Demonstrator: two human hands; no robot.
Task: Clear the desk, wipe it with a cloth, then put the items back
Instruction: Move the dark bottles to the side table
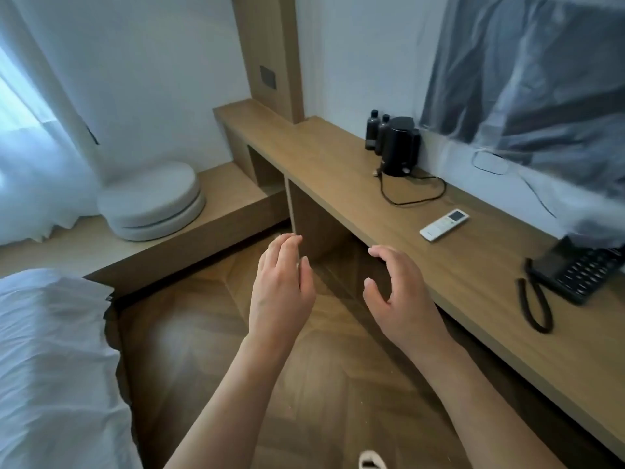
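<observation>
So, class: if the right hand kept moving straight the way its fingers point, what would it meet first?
Probably the front edge of the desk. The right hand is open, its fingertips close to that edge. Beyond it lies the white remote. Depth is hard to judge from one view.

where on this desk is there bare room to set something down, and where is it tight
Bare wood runs along the long wooden desk from its far left end to the two dark bottles and black kettle. The front strip near the white remote is also free. It is crowded at the black corded phone.
</observation>
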